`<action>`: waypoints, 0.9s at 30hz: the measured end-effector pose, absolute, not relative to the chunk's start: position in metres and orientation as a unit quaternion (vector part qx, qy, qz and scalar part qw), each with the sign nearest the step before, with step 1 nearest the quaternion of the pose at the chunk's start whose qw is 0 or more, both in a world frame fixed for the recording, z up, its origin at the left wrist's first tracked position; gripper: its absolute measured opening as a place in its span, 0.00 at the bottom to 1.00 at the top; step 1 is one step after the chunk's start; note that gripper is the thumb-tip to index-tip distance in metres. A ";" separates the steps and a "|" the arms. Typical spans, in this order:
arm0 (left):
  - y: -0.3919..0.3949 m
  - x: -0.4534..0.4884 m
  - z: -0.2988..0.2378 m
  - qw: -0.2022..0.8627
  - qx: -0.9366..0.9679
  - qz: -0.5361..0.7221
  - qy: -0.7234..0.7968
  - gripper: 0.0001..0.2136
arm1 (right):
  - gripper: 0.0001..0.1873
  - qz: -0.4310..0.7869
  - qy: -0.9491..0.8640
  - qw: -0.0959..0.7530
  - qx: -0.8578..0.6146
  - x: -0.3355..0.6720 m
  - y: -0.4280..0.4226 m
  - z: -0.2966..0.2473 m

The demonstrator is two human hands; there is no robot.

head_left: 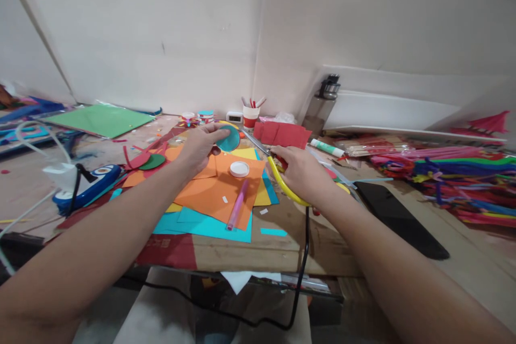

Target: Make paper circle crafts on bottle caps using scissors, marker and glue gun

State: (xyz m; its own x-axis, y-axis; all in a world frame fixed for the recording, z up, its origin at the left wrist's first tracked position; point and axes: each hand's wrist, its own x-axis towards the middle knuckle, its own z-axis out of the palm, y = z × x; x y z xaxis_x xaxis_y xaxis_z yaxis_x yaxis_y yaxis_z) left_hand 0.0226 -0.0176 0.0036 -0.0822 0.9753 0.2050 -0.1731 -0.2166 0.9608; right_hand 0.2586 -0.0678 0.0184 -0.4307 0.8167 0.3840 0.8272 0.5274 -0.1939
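Note:
My left hand (199,145) pinches a teal paper circle (229,138) by its left edge, a little above the desk. My right hand (300,172) is closed round the yellow-and-red handles of a pair of scissors (258,145), whose blades point left toward the circle. Below the hands lie orange paper sheets (209,188), yellow and teal sheets, a white round lid (239,169) and a pink pen (237,205).
A red folded paper (282,133) and a cup of pens (250,113) stand behind. A glue tube (326,147), a dark bottle (322,105), a black phone (399,217) and coloured pipe cleaners (455,177) lie right. A green sheet (100,119) and a blue device (86,185) are left.

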 end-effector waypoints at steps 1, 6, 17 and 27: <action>-0.017 0.023 0.004 0.472 0.489 0.609 0.408 0.10 | 0.14 -0.028 -0.843 0.211 -0.493 0.259 -0.067 0.017; -0.013 0.021 0.000 0.470 0.499 0.621 0.380 0.08 | 0.18 -0.085 -0.838 0.175 -0.510 0.260 -0.065 0.014; -0.012 0.022 0.004 0.484 0.490 0.617 0.380 0.09 | 0.20 -0.134 -0.838 0.144 -0.510 0.261 -0.066 0.016; -0.013 0.020 0.003 0.486 0.522 0.596 0.369 0.09 | 0.20 -0.131 -0.837 0.148 -0.511 0.260 -0.066 0.016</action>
